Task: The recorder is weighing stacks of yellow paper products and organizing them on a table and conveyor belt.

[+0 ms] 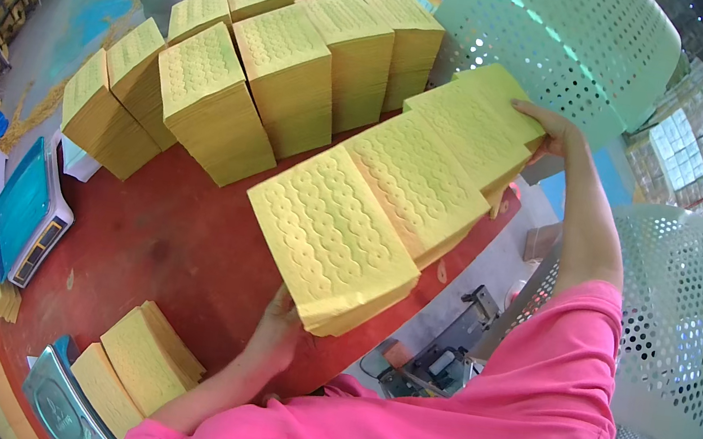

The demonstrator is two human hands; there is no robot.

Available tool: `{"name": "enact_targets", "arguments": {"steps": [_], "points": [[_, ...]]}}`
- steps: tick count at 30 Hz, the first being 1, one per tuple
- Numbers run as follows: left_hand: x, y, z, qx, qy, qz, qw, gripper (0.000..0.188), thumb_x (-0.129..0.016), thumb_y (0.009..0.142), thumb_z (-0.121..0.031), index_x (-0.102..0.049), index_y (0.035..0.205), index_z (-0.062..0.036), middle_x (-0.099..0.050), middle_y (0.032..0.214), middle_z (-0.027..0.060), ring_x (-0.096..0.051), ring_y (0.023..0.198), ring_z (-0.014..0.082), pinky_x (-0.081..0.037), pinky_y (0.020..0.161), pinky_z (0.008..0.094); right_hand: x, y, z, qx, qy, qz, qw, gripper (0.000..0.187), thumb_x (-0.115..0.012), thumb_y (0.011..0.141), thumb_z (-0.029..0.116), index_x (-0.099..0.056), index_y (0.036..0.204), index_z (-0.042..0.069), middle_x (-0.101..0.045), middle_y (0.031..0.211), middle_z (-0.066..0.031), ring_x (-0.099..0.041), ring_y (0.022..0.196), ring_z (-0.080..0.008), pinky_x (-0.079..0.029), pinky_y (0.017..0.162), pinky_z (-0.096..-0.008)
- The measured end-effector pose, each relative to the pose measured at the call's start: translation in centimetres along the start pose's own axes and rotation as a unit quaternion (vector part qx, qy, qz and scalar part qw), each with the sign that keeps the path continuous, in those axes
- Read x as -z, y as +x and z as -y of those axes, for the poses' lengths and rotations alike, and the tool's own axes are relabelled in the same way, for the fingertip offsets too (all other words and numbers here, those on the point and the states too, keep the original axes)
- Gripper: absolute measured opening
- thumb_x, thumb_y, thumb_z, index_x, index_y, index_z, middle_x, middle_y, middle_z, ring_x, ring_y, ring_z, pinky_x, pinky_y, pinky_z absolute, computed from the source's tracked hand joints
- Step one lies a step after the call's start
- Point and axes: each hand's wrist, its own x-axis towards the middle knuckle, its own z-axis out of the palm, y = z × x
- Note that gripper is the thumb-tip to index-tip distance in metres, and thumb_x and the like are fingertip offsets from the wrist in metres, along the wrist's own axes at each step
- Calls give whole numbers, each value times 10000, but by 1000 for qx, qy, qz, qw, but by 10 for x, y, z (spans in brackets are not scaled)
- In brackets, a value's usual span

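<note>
Pink sleeves [544, 357] of smooth cloth; ahead, the left hand [279, 325] touches the near end of overlapping, scallop-embossed yellow paper wads [335, 240], its closure hidden; the right hand [550, 129] is clamped on their far end. Beyond both hands, squared paper blocks [291, 97] stand near a perforated pale-green panel [567, 52].

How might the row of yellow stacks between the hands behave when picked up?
The row would probably come apart without end pressure, being separate stacks with the left hand and right hand at its ends. Thin, layered edges suggest floppy single sheets; dense packing suggests noticeable weight.
</note>
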Motion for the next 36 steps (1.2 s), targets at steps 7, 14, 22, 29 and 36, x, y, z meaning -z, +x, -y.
{"name": "enact_targets", "arguments": {"steps": [7,14,22,29,36], "points": [[44,21,-60,-9,52,-112,992,452,-616,937,-110,-477,1366,-78,-602,1279,68,-608,1108,194,-524,876,351,-36,30,43,26,2,-13,1000,1018,-691,697,712,-407,1443,81,-469,1400,-250,-518,1220,-445,-461,912,-666],[70,29,-110,-72,147,-96,982,456,-622,941,-195,-497,1361,-66,-620,1209,71,-616,1043,200,-544,871,380,-68,48,67,17,42,-58,997,1004,-719,669,710,-420,1431,128,-424,1430,-234,-487,1206,-484,-439,884,-677],[73,43,-114,-98,159,-12,982,610,-630,945,-347,-399,1476,-156,-526,1379,65,-527,1217,207,-525,916,416,-55,54,59,58,59,-60,995,929,-705,693,700,-461,1407,158,-514,1349,-215,-523,1152,-473,-425,799,-737],[61,-20,-85,-207,241,-199,927,549,-570,944,-311,-460,1379,6,-632,1153,145,-632,939,242,-545,811,412,-155,-11,13,290,95,136,943,567,-591,933,423,-552,1339,30,-584,1314,-128,-588,1146,-248,-472,988,-393],[85,-214,-31,-214,109,-65,969,431,-538,1000,-289,-547,1286,32,-622,1181,120,-624,992,171,-537,841,320,-68,34,59,610,-9,-230,758,450,-496,995,296,-555,1337,10,-585,1321,-123,-578,1167,-232,-452,1027,-386]]}}
